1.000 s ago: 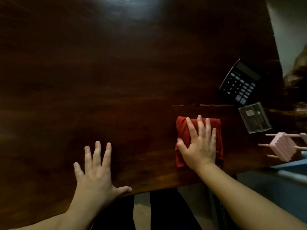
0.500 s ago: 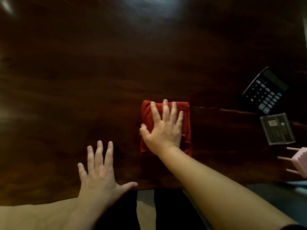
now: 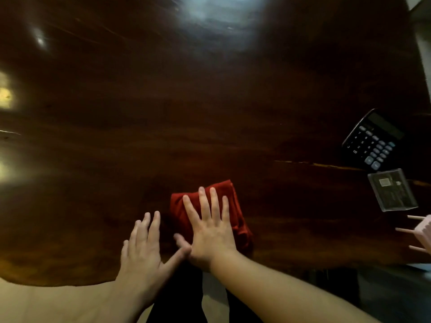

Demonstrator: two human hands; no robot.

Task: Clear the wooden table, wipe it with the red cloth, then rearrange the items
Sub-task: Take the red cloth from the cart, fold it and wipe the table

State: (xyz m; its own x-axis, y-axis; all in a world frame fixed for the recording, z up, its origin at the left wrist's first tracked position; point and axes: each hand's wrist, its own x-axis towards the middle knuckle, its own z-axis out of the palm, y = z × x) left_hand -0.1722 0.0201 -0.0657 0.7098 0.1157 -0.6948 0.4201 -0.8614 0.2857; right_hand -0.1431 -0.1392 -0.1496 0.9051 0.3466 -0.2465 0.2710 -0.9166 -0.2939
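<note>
Left hand (image 3: 142,247) flat on the counter (image 3: 210,113), fingers spread, holding nothing, thumb tip touching the right hand (image 3: 210,227). Right hand also flat and splayed, pressing down on the folded red cloth (image 3: 231,206), which sits just past the near counter edge, directly under and slightly right of that palm. Wipe step looks in progress. Risks: cloth is bunched at its right side, so a hard push could roll it up and skip patches; both hands sit close to the near edge, so a pull-back stroke could drag the cloth off the lip. Well right of the right hand: pink spiked item (image 3: 423,231) (can't tell what it is), clear plastic card box (image 3: 393,191), then a black calculator (image 3: 373,142) farther out. A wide rightward sweep could knock them toward the right edge. Ahead and left of both hands: bare wood, plenty of stroke room.
</note>
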